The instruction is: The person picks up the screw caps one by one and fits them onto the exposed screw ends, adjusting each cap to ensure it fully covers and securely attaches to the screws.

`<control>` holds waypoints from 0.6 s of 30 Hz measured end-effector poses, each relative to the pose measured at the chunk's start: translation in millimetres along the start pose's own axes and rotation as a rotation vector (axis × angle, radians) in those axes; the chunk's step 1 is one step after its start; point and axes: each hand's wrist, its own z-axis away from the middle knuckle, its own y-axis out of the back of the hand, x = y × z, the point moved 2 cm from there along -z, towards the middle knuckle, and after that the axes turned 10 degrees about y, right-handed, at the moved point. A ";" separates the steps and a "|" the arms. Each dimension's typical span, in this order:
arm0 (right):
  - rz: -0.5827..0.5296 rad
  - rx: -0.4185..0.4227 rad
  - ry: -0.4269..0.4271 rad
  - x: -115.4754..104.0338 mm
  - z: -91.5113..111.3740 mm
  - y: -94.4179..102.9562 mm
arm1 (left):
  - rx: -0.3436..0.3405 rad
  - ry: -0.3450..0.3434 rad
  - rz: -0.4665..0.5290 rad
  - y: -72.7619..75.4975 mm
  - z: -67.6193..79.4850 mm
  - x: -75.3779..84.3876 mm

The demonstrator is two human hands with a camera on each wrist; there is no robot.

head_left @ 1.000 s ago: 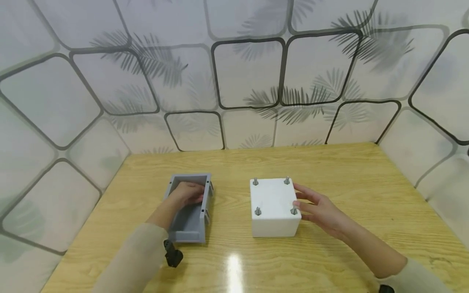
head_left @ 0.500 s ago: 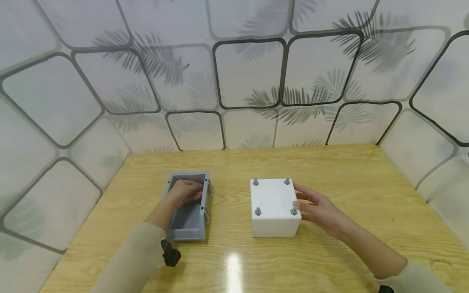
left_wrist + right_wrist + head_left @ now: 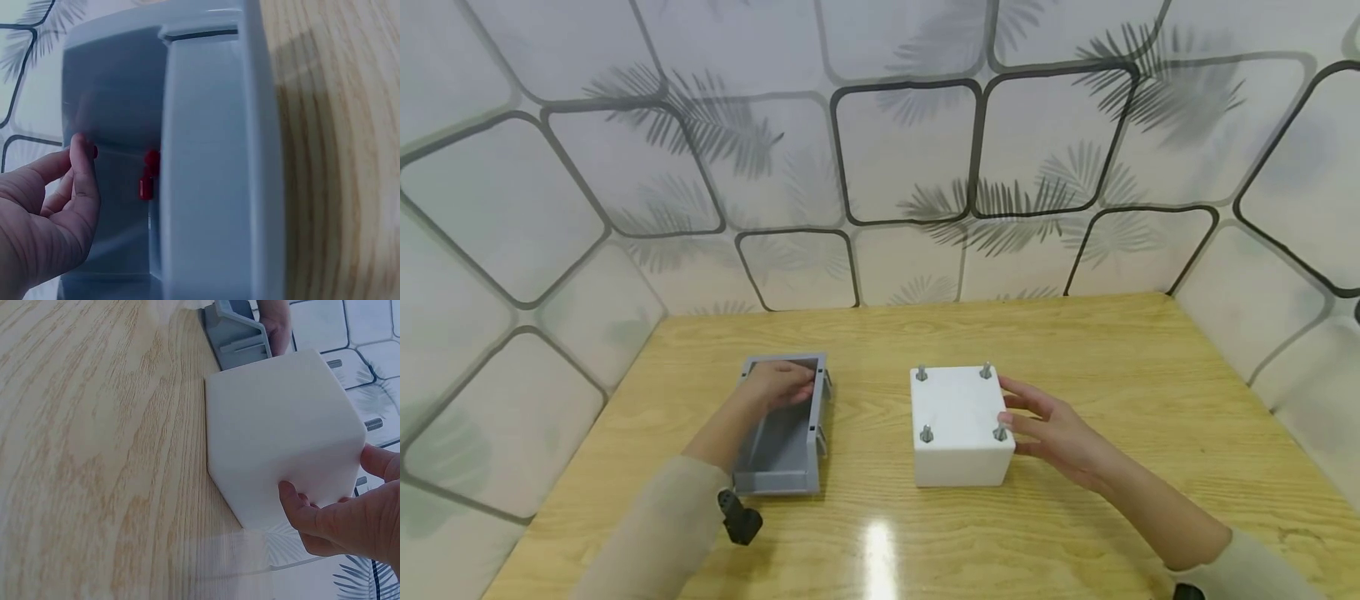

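Note:
My left hand (image 3: 775,385) is inside the far end of a grey plastic bin (image 3: 778,482). In the left wrist view its thumb and fingers pinch a small red piece (image 3: 95,152), mostly hidden behind the fingertips. Loose small red pieces (image 3: 146,186) lie on the bin's floor beside the hand. A white block (image 3: 958,408) stands to the right, with metal bolts (image 3: 927,433) sticking up at its top corners. Against the block's right side rests my right hand (image 3: 1060,429), fingers spread and lightly bent, fingertips touching the block's side.
Both things stand on a wood-grain table (image 3: 880,333), the bin left of the block with a gap between them. A patterned cloth wall (image 3: 910,167) encloses the table at the back and sides. Black wrist devices (image 3: 741,518) sit at the sleeves.
Within the bin my left hand has risen slightly and shifted a little left. The bin has slid slightly left too. My right hand and the white block stay as they were.

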 end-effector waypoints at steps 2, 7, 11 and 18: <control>0.002 0.003 -0.005 0.5 -0.1 0.0 | 0.000 -0.001 0.000 -0.3 0.7 1.8; 0.002 0.005 -0.004 0.5 -0.3 0.3 | 0.000 -0.022 -0.010 0.9 3.4 5.8; 0.001 0.007 -0.002 0.0 -0.2 0.4 | -0.001 -0.039 0.007 2.8 6.2 7.8; -0.014 -0.002 0.013 -0.1 0.2 0.1 | 0.023 -0.054 0.016 5.2 13.7 14.2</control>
